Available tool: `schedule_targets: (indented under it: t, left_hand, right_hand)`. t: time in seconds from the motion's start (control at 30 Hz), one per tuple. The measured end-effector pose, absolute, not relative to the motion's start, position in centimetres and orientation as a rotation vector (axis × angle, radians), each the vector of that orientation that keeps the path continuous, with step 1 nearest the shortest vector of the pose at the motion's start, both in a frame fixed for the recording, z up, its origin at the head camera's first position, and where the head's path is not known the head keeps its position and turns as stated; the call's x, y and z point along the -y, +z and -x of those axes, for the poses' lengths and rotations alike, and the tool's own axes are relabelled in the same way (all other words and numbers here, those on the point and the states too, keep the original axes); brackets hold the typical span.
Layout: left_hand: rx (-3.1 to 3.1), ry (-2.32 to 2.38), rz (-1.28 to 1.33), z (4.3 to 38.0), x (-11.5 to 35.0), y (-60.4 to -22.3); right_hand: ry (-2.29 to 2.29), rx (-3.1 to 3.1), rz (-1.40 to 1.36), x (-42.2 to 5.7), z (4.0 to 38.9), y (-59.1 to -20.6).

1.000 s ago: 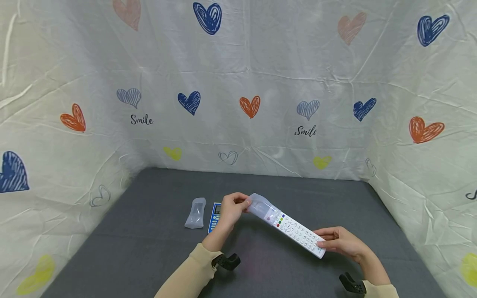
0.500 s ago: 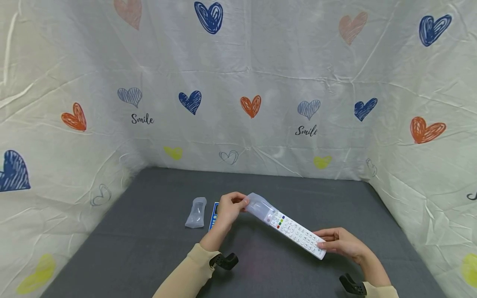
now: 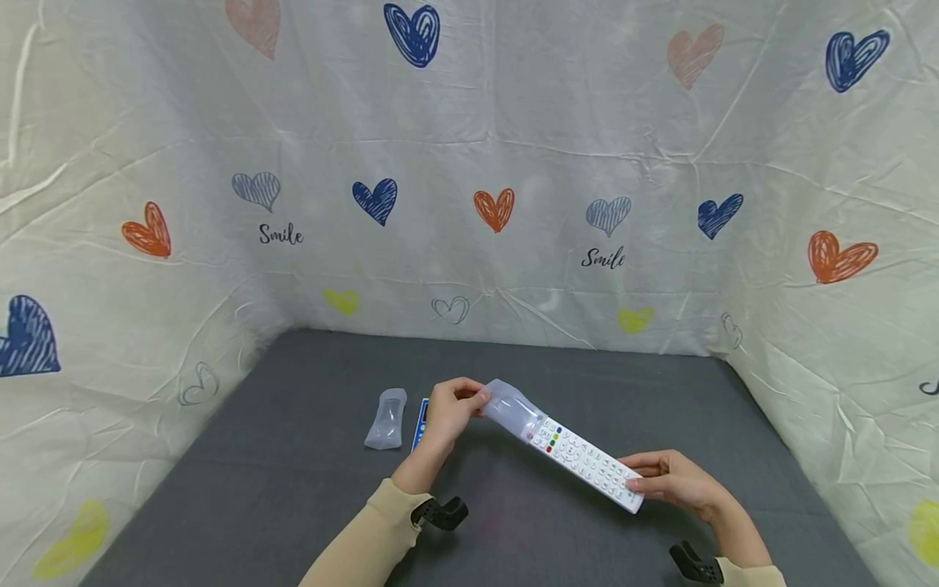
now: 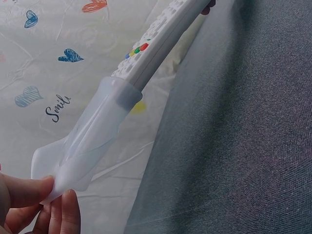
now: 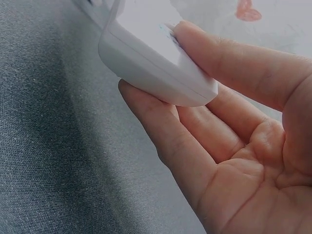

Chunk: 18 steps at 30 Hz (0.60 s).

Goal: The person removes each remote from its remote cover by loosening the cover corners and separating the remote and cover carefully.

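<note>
A white remote control (image 3: pixel 587 463) slants across the middle of the head view, its upper end inside a translucent silicone sleeve (image 3: pixel 513 408). My left hand (image 3: pixel 451 408) pinches the sleeve's far end between thumb and fingers. In the left wrist view the sleeve (image 4: pixel 92 131) covers only the remote's end, with the coloured buttons (image 4: pixel 139 49) outside its mouth. The remote's lower end is held by my right hand (image 3: pixel 678 481), thumb on the button face and fingers underneath. The right wrist view shows that rounded end of the remote (image 5: pixel 156 63) close up.
A second translucent sleeve (image 3: pixel 385 419) lies on the dark grey cloth (image 3: pixel 293 489) to the left. Beside it is a blue device (image 3: pixel 420 424) with a small screen, partly hidden behind my left hand. Heart-print white sheeting (image 3: pixel 543 163) surrounds the table.
The sleeve's mouth has crept slightly along the remote toward the buttons. My left hand has shifted a little left, covering more of the blue device; the right hand has barely moved.
</note>
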<state>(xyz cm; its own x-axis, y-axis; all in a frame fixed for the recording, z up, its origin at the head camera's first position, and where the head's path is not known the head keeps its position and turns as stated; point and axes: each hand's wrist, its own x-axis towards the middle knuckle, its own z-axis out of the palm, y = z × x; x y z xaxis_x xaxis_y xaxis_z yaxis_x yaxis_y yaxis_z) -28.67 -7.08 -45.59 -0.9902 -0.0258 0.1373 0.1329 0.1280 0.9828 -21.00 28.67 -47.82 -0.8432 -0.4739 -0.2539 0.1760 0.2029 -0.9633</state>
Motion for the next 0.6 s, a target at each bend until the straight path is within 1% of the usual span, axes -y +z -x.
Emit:
schedule_targets:
  t: [0.6]
  left_hand:
    - [2.258, -1.984, 0.113, 28.78, 7.22, -45.53]
  right_hand:
    - [-1.683, -1.983, 0.264, -28.73, 21.01, -47.86]
